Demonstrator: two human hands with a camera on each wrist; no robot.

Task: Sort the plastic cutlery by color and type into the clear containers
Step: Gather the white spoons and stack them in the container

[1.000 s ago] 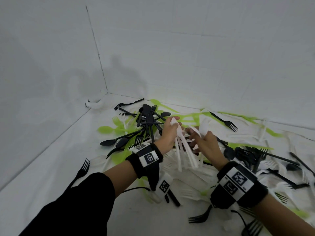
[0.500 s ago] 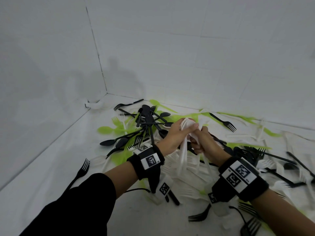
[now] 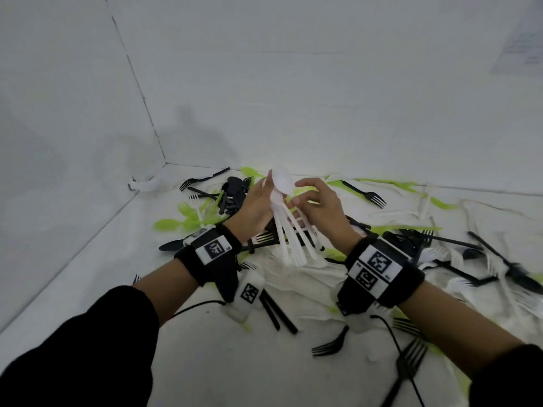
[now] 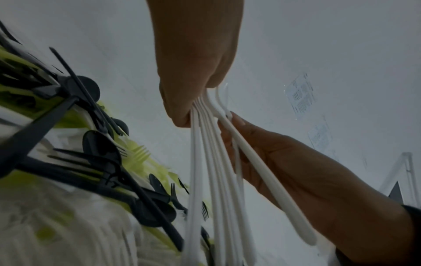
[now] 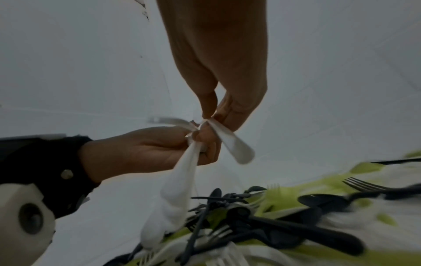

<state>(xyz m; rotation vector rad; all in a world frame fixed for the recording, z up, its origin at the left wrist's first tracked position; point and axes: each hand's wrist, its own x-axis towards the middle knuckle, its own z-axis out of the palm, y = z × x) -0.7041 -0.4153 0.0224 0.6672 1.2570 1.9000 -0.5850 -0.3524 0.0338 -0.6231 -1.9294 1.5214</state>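
The left hand (image 3: 255, 207) is curled around a bundle of white spoons (image 3: 289, 230), gripping them just below their bowls; the smooth oval bowls stand stacked above the fist, and the thin, flat handles fan downward from it like ribs. In the left wrist view those handles (image 4: 212, 162) run as pale, glossy strips with rounded ends. The right hand (image 3: 318, 208) meets the bundle from the other side: its thumb and fingertips pinch one white spoon handle (image 5: 232, 144) at the bundle's edge, while its index finger reaches toward the topmost bowl.

Both hands hold the bundle above the cutlery pile (image 3: 382, 251), which spreads over the white floor beneath and to the right of the bundle. The pile mixes matte black forks (image 3: 367, 195) and spoons, translucent lime-green pieces (image 3: 167, 224) left of the bundle, and white forks that nearly vanish against the floor. Two more black forks (image 3: 330, 345) lie nearer the person than the bundle, their tines slim and pointed. Each wrist wears a black band with square printed markers.
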